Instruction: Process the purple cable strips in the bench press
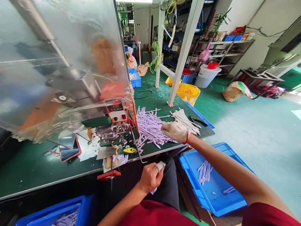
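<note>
My left hand point(151, 177) is closed above my lap, with a white wrap point(161, 165) around one finger. A small light purple piece point(153, 191) pokes out beneath that fist; the rest of it is hidden. Over the bench, my right hand point(175, 131) wears a white knit glove and a red band at the wrist. Its fingers are bent together at the right side of a heap of light purple strips point(150, 125), and what they hold is hidden. Just beyond the glove lies a bundle of paler strips point(184, 121).
A clear plastic shield point(70, 62) hangs over a machine with a red display point(115, 106). A scraper point(127, 150), a phone point(69, 149) and pliers point(198, 121) lie on the bench. Blue bins with strips stand at right point(218, 201) and lower left point(80, 207). A post point(185, 53) rises behind.
</note>
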A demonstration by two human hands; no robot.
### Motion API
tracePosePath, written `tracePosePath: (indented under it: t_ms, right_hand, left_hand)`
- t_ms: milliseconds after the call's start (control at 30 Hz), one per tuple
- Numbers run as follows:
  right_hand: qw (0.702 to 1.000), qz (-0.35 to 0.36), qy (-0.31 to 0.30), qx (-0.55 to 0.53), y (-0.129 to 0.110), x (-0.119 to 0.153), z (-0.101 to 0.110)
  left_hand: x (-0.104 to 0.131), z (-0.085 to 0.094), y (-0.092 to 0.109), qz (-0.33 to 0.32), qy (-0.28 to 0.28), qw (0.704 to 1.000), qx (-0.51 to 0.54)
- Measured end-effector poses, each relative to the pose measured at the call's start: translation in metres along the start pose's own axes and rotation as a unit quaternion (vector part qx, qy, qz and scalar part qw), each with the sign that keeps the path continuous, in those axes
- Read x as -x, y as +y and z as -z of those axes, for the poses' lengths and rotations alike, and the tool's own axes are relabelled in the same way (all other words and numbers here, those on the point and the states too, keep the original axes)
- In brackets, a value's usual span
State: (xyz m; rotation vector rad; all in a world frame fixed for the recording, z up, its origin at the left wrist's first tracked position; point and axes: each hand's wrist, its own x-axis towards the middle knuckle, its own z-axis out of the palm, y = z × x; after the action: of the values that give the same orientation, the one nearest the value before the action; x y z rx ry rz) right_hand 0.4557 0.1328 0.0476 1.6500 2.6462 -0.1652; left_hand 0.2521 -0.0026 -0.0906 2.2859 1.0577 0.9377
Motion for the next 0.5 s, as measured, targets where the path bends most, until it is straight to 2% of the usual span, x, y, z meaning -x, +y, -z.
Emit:
tracePosePath:
  t_ms: [100, 200, 267, 367, 500]
  right_hand:
    - [1.000, -0.019, -0.001, 0.011, -0.014, 0.006, -0.015]
    - [0.999, -0.040, 0.011, 0.023, -0.028, -0.001, -0.024]
    - [0.997, -0.059, 0.020, 0.053, -0.036, -0.014, -0.027]
    - [0.990, -0.093, 0.004, 0.103, -0.044, -0.038, -0.027]
    - [0.989, -0.083, -0.026, 0.122, -0.053, -0.062, -0.024]
  left_hand:
    - [0.084, 0.019, -0.016, 0.183, -0.048, 0.982, -0.005]
    - [0.165, 0.053, -0.048, 0.334, -0.068, 0.938, -0.055]
    - [0.207, 0.075, -0.067, 0.413, -0.064, 0.905, -0.074]
    - [0.242, 0.096, -0.078, 0.473, -0.055, 0.876, -0.079]
    - [0.246, 0.094, -0.070, 0.489, -0.048, 0.870, -0.044]
